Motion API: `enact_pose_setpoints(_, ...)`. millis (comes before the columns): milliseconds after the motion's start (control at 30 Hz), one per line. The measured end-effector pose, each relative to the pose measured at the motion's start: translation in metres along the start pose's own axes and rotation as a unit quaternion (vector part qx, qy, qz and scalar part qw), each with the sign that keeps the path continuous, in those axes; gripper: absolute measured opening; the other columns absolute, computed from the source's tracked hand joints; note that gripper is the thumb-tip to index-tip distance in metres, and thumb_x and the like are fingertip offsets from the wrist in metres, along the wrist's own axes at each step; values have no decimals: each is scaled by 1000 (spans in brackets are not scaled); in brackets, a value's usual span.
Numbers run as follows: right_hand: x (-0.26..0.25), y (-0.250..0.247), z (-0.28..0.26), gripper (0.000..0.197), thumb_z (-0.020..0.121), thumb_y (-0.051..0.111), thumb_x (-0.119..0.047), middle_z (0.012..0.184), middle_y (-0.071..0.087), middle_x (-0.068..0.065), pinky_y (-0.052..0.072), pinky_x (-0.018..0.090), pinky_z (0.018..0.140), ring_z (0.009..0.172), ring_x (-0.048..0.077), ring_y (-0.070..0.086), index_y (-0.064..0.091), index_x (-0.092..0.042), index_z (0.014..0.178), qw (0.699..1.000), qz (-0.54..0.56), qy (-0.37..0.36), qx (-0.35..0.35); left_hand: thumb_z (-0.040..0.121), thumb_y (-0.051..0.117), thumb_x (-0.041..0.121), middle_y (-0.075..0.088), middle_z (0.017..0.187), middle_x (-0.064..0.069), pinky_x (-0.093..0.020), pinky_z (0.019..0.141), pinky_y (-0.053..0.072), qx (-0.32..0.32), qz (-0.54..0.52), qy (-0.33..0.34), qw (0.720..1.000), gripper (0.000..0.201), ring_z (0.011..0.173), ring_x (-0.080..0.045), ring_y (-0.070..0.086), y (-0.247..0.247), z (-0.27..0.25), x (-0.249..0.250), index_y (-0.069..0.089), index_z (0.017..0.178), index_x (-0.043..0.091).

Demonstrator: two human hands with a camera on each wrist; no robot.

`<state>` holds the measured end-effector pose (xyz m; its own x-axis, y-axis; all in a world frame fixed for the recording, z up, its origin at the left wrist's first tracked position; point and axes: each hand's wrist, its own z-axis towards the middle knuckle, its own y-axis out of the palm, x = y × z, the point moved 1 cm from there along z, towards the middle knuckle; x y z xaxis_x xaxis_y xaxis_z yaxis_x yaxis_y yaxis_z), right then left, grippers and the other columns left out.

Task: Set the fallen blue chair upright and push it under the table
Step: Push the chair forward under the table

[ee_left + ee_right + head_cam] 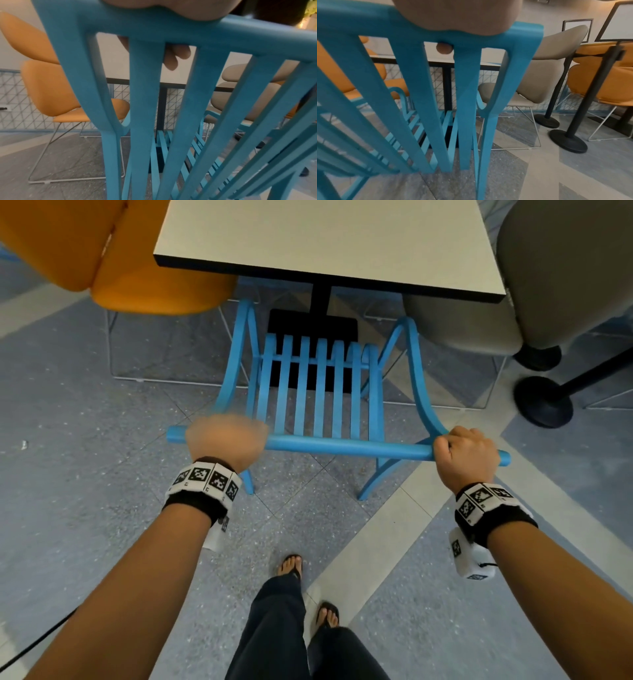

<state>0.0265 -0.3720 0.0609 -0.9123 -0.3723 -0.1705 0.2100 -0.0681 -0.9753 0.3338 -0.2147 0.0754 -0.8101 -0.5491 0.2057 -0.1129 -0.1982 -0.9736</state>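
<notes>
The blue slatted chair (318,392) stands upright on its legs, facing the white table (329,241), with its seat front near the table's black pedestal. My left hand (226,440) grips the left end of the chair's top rail, blurred in the head view. In the left wrist view its fingertips (176,55) curl over the rail (188,29) between the slats. My right hand (467,453) grips the right end of the rail. One right fingertip (444,48) shows behind the rail (368,23) in the right wrist view.
An orange chair (113,254) stands left of the table and a grey chair (561,275) stands right of it. Black stanchion bases (543,402) sit on the floor at the right. My feet (291,568) stand behind the blue chair on the speckled floor.
</notes>
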Motion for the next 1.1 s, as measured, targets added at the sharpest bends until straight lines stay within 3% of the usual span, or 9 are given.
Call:
enact_pose_setpoints(100,-6,-3,-1,45,71,24,-32,59,49,10,30,34,56,57,28,41,52,-5,50,999,30,12,-5,82,39,34,38,39,-4,-24,49,27,-42,11,-17,999,43,44,-26,43,-1,3,-1,56,50,10)
enact_pose_setpoints(300,-13,-7,-15,35,71,27,-31,53,46,9,29,28,47,49,26,42,42,-11,46,999,38,14,12,82,48,27,34,36,-2,-20,47,21,-50,34,-35,998,42,41,-25,41,-3,-2,-7,59,48,6)
enact_pose_setpoints(500,-11,-9,1,38,70,24,-33,50,42,7,26,26,47,46,25,40,43,-9,47,1000,27,6,13,78,37,31,30,34,1,-20,47,21,-39,34,-29,998,43,39,-24,40,-4,6,0,55,46,9)
enact_pose_setpoints(667,6,-9,6,36,75,31,-29,54,44,5,26,28,49,52,24,40,50,-7,55,999,27,-22,17,78,34,32,32,35,0,-19,47,23,-37,27,-18,999,46,37,-23,40,-2,3,5,56,45,8)
enact_pose_setpoints(733,24,-9,5,30,77,35,-29,56,47,6,28,31,52,58,23,39,52,-9,63,1000,19,-1,24,77,35,31,30,34,1,-16,46,19,-30,22,-16,999,46,37,-22,37,-2,3,4,56,44,8)
enact_pose_setpoints(800,37,-8,3,40,77,27,-30,55,53,10,28,31,55,60,24,36,55,-7,60,1000,3,17,18,77,35,32,29,34,1,-16,45,18,-28,18,-15,999,46,36,-21,36,-2,3,4,56,44,7)
enact_pose_setpoints(900,38,-10,0,44,71,20,-33,46,45,8,27,30,53,62,23,35,48,-9,48,999,12,48,20,76,36,32,28,33,2,-16,45,17,-32,18,-23,999,45,36,-21,34,-2,-1,4,56,44,7)
enact_pose_setpoints(1100,25,-12,-4,43,67,20,-35,42,37,3,29,28,50,64,24,38,51,-10,51,997,21,78,18,74,35,33,27,34,2,-17,47,17,-34,34,-35,998,38,38,-22,37,-3,-2,-2,49,44,14)
